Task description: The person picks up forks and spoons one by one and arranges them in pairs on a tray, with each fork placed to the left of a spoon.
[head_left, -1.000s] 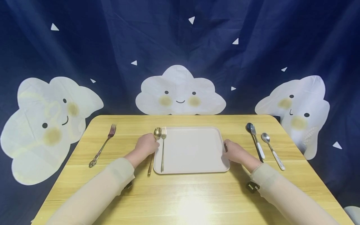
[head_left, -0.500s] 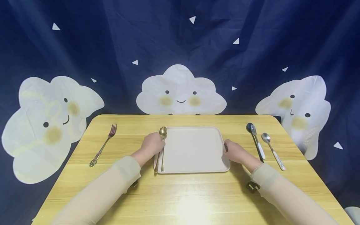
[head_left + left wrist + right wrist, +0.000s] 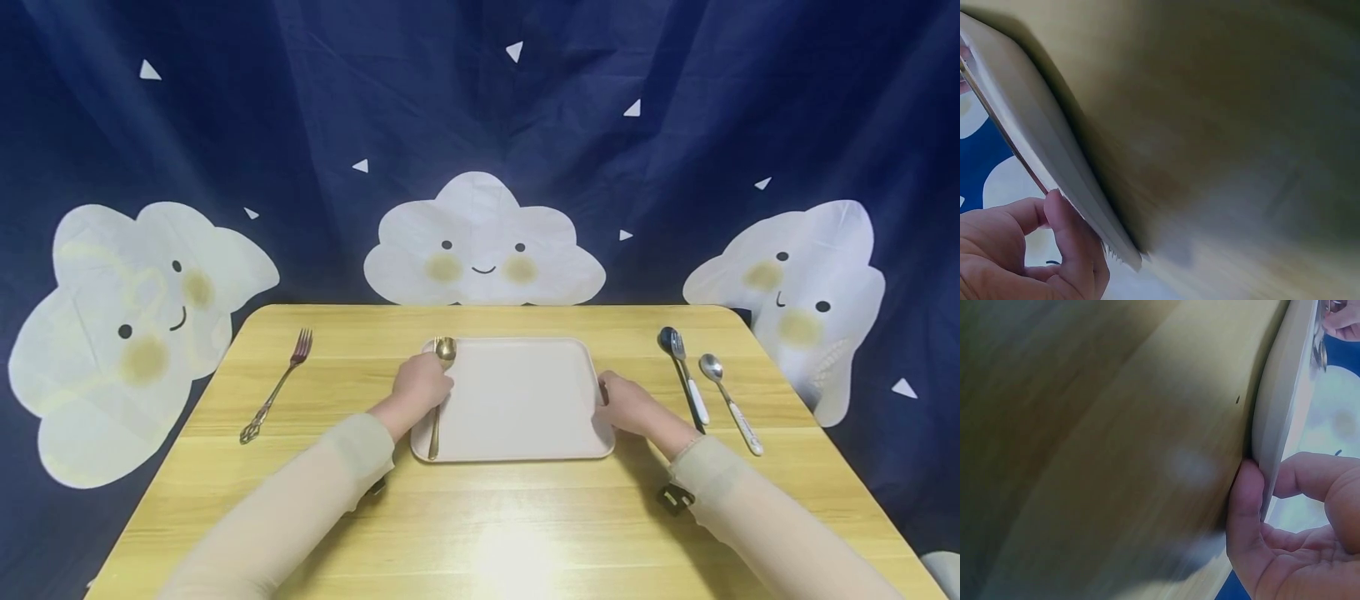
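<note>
The head camera looks forward and down from above the near side, far enough back to take in most of the desk (image 3: 555, 508), the whole tray (image 3: 517, 400) and the curtain (image 3: 480, 100) beyond. The left wrist camera sits low and close behind the left hand (image 3: 423, 385), facing the tray's edge at a slant; the right wrist camera does likewise behind the right hand (image 3: 628, 404). All three share tray, desk and curtain; the right wrist view also catches the left hand in its upper right corner.

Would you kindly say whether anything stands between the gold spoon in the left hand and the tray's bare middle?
Nothing visible blocks the spoon; the gold fork lies at left on the tray, partly hidden by the left hand.
</note>
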### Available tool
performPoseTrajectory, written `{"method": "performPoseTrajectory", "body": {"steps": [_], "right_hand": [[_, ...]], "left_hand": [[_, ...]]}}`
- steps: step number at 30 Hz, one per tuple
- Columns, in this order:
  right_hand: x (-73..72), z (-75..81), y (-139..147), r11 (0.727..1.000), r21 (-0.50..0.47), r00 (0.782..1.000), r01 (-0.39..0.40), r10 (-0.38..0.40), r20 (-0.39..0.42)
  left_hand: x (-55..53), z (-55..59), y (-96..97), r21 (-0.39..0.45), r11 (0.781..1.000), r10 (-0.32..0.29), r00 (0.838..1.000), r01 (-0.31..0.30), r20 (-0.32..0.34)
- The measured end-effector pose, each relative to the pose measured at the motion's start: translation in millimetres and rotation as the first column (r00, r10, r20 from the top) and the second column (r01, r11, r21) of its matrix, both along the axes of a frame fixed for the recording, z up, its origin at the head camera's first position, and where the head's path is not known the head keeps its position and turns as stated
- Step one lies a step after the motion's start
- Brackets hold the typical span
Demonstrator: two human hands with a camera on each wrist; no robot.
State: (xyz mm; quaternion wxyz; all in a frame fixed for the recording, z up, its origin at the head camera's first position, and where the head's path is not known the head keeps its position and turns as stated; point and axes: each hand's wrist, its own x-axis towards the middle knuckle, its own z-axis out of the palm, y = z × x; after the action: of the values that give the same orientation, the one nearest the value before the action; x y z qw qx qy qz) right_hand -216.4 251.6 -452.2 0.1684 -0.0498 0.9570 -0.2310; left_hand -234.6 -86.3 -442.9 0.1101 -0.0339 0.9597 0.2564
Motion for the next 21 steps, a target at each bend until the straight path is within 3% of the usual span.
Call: {"method": "performPoseTrajectory", "body": {"steps": [8,21], "right_hand": [[0.0,1.0,1,1.000,0.011,1.000,-0.012,0.012,0.002],[1.4,3.3,0,1.000,-0.008,1.000,-0.013,0.013,0.002]], "left_hand": [[0.2,-3.5,6.6,-0.010,1.000,0.004,0.999,-0.005,-0.037],[1.4,-5.8,16.9,0.014,1.000,0.010,1.000,-0.009,-0.009]]}}
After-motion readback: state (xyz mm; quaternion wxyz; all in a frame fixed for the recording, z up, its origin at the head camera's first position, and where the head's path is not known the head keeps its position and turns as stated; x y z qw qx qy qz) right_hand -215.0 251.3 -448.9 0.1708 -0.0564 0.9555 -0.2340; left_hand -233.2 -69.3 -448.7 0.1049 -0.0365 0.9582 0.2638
